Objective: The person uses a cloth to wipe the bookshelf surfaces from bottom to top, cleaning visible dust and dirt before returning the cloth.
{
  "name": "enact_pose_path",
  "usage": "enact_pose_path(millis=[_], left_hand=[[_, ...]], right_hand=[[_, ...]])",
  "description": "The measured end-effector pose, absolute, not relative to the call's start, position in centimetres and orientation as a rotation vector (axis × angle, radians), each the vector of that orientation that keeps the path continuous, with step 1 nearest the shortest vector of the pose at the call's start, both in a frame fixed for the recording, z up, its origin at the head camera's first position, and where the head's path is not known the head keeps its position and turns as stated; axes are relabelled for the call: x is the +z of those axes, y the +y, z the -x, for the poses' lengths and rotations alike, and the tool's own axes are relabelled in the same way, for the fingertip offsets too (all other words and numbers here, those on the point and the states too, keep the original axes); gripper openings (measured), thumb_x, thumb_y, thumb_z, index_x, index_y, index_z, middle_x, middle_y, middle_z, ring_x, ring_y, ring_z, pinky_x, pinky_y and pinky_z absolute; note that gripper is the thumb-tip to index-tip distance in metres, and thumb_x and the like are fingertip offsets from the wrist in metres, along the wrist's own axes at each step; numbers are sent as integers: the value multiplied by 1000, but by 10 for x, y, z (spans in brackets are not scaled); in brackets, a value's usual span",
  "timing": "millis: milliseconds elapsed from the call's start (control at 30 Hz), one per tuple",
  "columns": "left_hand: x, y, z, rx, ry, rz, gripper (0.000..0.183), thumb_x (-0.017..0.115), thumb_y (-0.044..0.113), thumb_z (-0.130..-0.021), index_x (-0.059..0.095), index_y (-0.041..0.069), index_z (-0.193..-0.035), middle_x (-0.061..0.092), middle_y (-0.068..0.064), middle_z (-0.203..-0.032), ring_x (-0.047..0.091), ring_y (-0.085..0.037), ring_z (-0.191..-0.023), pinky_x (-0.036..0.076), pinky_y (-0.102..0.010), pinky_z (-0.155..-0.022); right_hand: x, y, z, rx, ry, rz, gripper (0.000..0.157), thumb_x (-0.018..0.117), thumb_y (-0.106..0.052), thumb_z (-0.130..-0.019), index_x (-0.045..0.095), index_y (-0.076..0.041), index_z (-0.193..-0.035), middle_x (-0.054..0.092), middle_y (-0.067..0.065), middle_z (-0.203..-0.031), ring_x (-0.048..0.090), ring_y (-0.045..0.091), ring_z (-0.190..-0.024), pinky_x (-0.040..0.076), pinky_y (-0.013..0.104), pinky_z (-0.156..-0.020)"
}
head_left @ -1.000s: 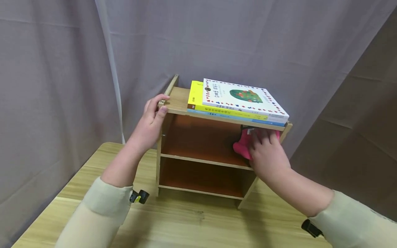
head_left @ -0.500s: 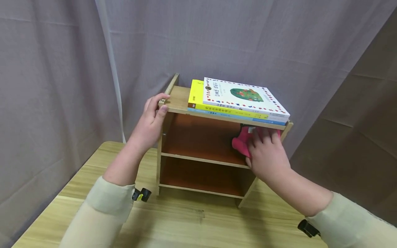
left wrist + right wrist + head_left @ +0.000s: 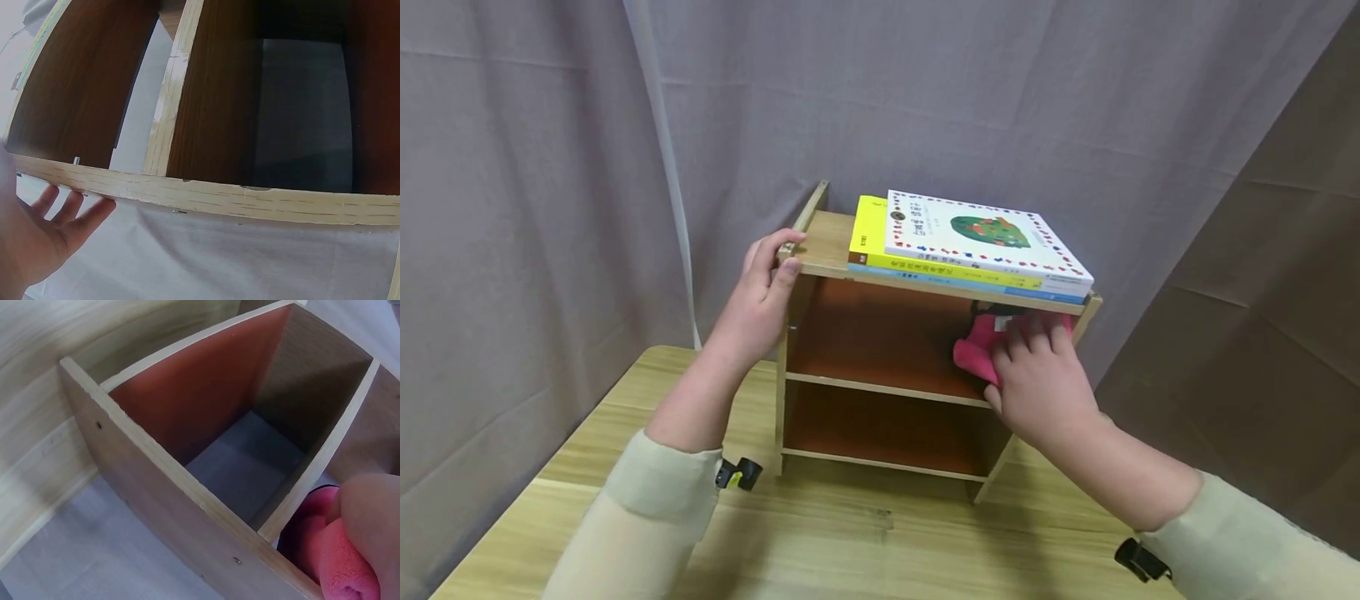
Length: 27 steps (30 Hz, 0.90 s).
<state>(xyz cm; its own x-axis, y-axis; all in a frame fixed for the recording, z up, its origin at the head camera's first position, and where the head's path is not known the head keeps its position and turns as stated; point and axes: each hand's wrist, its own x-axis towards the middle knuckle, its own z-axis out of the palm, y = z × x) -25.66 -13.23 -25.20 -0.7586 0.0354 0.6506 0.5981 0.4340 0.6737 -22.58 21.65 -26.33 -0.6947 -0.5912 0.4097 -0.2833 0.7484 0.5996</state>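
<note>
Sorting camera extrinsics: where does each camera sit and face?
Head: head-worn, facing forward and down at the wooden shelf; both sleeves, left hand and right hand show.
Left wrist: wrist-worn, facing the shelf's open front; left hand lower left.
Right wrist: wrist-worn, facing a compartment; part of right hand lower right.
Shared: head and right wrist both show the pink cloth.

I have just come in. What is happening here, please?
A person is busy at a small wooden shelf unit, which stands on a table. The right hand holds a pink cloth at the right end of the upper compartment. The left hand grips the unit at its top left. A stack of books lies flat on top.
</note>
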Motion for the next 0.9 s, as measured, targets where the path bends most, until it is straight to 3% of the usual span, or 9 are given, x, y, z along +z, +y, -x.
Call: enact_pose_path(millis=[467, 900], left_hand=[[-254, -133, 258, -1355, -2144, 539, 37, 32, 49, -96, 37, 37, -131, 29, -1, -137, 39, -20, -116, 34, -47, -97], [-254, -132, 257, -1380, -2165, 502, 38, 31, 50, -96, 36, 39, -131, 30, -1, -135, 39, -21, -116, 33, -48, -98]], right_hand=[[-284, 214, 221, -527, -2317, -687, 54, 56, -39, -79, 53, -5, -121, 57, 20, -111, 43, 42, -110, 22, 55, -101], [-304, 198, 214, -397, -2462, -593, 54, 47, -42, -84, 49, -17, -132, 47, 20, -127, 40, 44, -117, 15, 58, -104]])
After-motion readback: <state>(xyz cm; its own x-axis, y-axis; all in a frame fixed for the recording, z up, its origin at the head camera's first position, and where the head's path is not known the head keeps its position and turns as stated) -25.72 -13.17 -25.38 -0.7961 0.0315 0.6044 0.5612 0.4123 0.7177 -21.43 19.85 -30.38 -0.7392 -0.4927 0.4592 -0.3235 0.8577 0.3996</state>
